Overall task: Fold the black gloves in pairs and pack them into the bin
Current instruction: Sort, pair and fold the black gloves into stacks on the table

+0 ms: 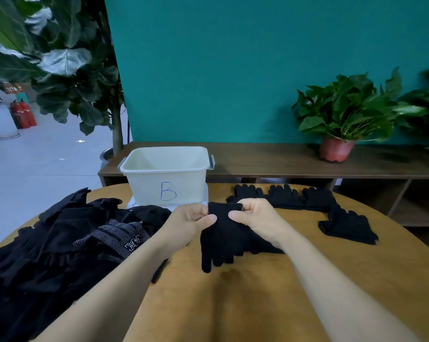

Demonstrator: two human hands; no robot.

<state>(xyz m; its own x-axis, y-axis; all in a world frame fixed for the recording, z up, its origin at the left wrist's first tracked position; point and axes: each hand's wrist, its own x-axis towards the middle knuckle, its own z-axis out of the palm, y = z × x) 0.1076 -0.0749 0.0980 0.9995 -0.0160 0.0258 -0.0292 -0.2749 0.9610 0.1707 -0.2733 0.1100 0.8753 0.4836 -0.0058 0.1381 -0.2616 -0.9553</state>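
A black knit glove (222,239) lies mid-table, cuff away from me, fingers pointing toward me. My left hand (187,224) pinches the cuff's left edge and my right hand (254,217) pinches its right edge. A second glove seems to lie under it, partly hidden by my right wrist. The white bin (165,172), marked with a blue "B", stands just behind my hands and looks empty. More black gloves (285,197) lie in a row at the back right, and one glove (348,227) lies further right.
A big heap of dark gloves and cloth (67,239) covers the left of the round wooden table (245,292). Behind the table runs a low wooden shelf (270,160) with a potted plant (344,119). A tall leafy plant (60,58) stands at the back left.
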